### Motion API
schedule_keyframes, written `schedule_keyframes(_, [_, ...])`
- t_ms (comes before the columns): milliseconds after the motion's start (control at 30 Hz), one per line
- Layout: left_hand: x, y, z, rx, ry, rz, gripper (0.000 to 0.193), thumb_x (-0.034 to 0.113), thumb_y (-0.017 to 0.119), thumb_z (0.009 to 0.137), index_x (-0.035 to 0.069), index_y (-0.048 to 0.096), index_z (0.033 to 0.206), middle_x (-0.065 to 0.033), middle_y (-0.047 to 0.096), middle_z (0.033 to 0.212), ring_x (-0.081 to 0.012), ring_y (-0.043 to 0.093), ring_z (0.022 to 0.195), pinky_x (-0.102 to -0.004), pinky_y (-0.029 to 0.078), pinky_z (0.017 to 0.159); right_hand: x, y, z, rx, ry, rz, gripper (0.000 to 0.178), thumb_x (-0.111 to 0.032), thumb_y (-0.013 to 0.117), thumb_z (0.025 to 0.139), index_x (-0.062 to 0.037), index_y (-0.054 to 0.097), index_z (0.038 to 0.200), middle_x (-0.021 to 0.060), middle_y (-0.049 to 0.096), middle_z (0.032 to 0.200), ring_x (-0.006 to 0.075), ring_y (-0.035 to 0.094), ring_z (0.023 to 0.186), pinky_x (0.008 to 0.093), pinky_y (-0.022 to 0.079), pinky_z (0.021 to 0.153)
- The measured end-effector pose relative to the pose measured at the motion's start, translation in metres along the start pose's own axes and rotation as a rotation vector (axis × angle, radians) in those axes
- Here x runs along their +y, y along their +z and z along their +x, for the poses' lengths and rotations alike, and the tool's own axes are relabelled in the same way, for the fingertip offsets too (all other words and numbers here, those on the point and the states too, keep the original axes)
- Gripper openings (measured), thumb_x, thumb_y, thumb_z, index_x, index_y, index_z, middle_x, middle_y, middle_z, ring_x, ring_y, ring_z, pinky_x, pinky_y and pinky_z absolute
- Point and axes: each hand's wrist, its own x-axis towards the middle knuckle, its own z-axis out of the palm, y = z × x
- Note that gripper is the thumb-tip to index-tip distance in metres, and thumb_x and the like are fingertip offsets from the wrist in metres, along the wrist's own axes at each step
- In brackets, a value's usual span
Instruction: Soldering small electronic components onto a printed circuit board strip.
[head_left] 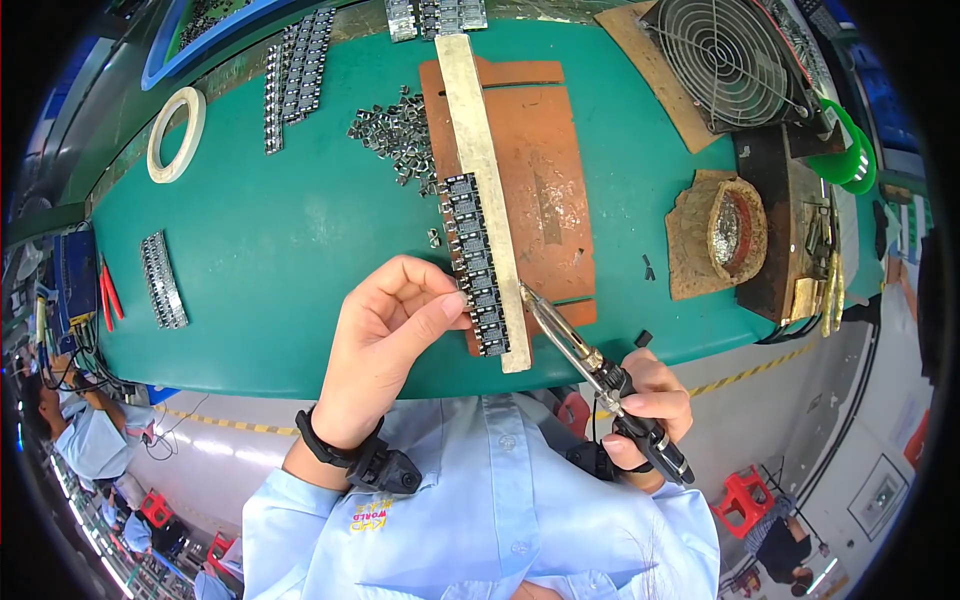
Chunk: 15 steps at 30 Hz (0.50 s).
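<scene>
A strip of small black circuit boards [472, 250] lies along the left side of a long pale flat bar [483, 180]. Both rest lengthwise on a brown board [550, 190]. My left hand [390, 335] is closed in a pinch at the strip's left edge, near its lower part. What sits between thumb and forefinger is too small to make out. In my right hand [650, 405] is a soldering iron [600, 372], its black handle gripped. The iron's tip points up and left, close to the bar's right edge. Left of the brown board lies a pile of small silver metal parts [400, 135].
On the green mat [270, 250] are a tape roll [177, 135], more board strips [300, 70], a short strip [163, 280] and red-handled pliers [108, 295]. A fan [720, 60], a round crusted holder [735, 235] and a green spool [845, 150] stand at right.
</scene>
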Motion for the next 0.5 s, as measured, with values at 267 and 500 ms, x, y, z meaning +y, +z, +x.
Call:
schedule_keyframes(267, [0.0006, -0.0019, -0.0018, 0.010, -0.020, -0.017, 0.006, 0.006, 0.055, 0.084, 0.003, 0.051, 0.087, -0.0033, 0.059, 0.079, -0.0084, 0.057, 0.073, -0.0198, 0.045, 0.069, -0.0017, 0.0003, 0.0021, -0.050, -0.028, -0.009, 0.038, -0.021, 0.077, 0.063, -0.0053, 0.058, 0.091, 0.0030, 0.043, 0.058, 0.0159, 0.039, 0.048, 0.0280, 0.028, 0.043])
schedule_keyframes(500, [0.0018, -0.0033, -0.0008, -0.003, -0.026, -0.021, 0.005, 0.005, 0.055, 0.084, 0.002, 0.052, 0.087, -0.0030, 0.059, 0.080, -0.0081, 0.058, 0.073, -0.0197, 0.045, 0.070, -0.0028, 0.0027, 0.0038, -0.087, 0.003, -0.011, 0.036, -0.018, 0.078, 0.062, -0.0057, 0.059, 0.090, 0.0022, 0.043, 0.058, 0.0157, 0.040, 0.048, 0.0277, 0.029, 0.044])
